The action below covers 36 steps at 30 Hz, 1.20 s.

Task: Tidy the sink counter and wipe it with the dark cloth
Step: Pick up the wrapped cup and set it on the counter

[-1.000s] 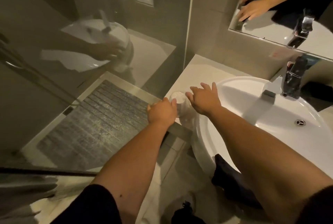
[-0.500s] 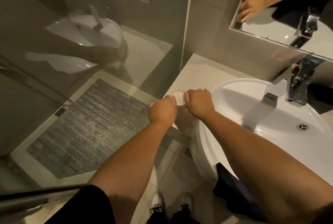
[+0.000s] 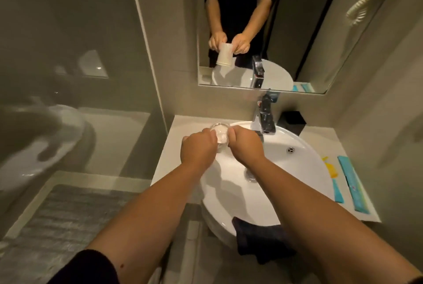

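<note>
A clear wrapped cup (image 3: pixel 220 132) is held between both my hands above the left rim of the white basin (image 3: pixel 304 164). My left hand (image 3: pixel 198 148) grips it from the left and my right hand (image 3: pixel 246 144) from the right. The mirror (image 3: pixel 309 32) shows the same cup, pale and tilted, between the two hands. The dark cloth (image 3: pixel 261 240) hangs over the basin's front edge, partly hidden by my right forearm. The pale counter (image 3: pixel 167 153) runs around the basin.
A chrome tap (image 3: pixel 265 116) stands behind the basin, with a black box (image 3: pixel 294 121) to its right. Teal sachets (image 3: pixel 353 183) and a yellow one (image 3: pixel 332 169) lie on the right counter. A glass shower screen (image 3: pixel 68 77) and grey mat (image 3: pixel 64 222) are on the left.
My view has swung right and up, bringing the mirror and right counter into sight. Both hands, now shut on the cup, have lifted it from the counter's left edge toward the tap.
</note>
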{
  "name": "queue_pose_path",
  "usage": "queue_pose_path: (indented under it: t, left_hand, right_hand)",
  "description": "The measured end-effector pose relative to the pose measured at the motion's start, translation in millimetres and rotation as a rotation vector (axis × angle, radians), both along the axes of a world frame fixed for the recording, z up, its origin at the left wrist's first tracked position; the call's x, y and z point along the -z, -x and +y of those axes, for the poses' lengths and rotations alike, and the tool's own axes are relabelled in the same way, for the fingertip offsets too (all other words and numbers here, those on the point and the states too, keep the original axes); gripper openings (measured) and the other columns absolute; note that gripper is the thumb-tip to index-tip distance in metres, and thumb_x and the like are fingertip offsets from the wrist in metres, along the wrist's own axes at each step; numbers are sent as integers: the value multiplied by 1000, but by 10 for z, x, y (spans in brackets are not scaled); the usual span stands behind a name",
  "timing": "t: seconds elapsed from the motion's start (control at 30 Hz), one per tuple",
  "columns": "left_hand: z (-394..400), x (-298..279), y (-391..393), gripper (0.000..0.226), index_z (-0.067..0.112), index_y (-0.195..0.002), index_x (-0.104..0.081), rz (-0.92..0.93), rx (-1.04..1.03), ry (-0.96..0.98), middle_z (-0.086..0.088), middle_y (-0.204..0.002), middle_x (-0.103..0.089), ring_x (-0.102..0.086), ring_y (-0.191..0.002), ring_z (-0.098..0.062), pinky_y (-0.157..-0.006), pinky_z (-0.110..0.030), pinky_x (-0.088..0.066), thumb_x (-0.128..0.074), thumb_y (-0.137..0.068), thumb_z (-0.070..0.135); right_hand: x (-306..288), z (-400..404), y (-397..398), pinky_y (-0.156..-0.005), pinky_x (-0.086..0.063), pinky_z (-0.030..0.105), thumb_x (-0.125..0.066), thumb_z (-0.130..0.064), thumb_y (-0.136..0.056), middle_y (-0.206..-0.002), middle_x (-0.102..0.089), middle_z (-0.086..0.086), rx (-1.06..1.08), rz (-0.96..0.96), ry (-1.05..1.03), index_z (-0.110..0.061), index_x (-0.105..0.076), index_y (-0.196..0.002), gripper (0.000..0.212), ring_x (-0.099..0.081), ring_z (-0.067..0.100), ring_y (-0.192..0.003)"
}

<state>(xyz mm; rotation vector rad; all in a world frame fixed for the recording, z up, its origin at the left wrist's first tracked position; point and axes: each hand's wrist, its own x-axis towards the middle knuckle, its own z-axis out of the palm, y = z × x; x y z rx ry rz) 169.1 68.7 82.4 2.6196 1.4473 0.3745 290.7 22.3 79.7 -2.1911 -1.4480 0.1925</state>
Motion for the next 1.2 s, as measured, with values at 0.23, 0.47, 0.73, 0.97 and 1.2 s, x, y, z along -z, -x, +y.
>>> queue_pose_path:
  t: [0.23,0.47,0.73,0.97,1.2]
  left_hand:
    - [-635,99,-1249,27,12,-98,-60,-43,240,101,-11,-90,-70,-64,-81,-31,-72,-37,-46,-34,-98,23]
    - [-992,220,-2619,32,8,-97,-60,-141,387,158,-16,-92,-69,-64,-85,-37,-73,-43,-49,-31,-99,22]
    - [-570,477,-3982,38,5,-94,-63,-135,299,253,-17,-88,-67,-60,-79,-33,-63,-36,-41,-30,-100,24]
    - [-85,994,-4621,40,1,-92,-64,-21,239,372,-21,-97,-67,-61,-86,-36,-65,-36,-40,-31,-100,23]
    - [-86,1096,-4913,25,-1,-109,-63,102,198,485,-21,-111,-66,-63,-104,-37,-84,-40,-49,-43,-95,7]
  right_hand:
    - [63,-949,-1078,-77,-48,36,-40,-19,-99,-99,-71,15,305,-55,151,-9,-66,-101,28,-64,34,-91]
    - [82,-1440,-2335,-67,-38,31,-42,-11,-95,-100,-70,19,438,-99,206,-5,-64,-100,24,-64,38,-91]
    - [332,-906,-3683,-74,-48,37,-32,-16,-100,-102,-70,18,422,-62,218,-4,-67,-100,37,-63,36,-91]
    - [788,-379,-4255,-76,-47,34,-38,-21,-98,-109,-69,18,510,91,330,-6,-69,-107,35,-64,37,-100]
    - [1058,-304,-4434,-84,-48,36,-39,-23,-98,-115,-68,17,637,182,377,-6,-68,-110,36,-63,36,-106]
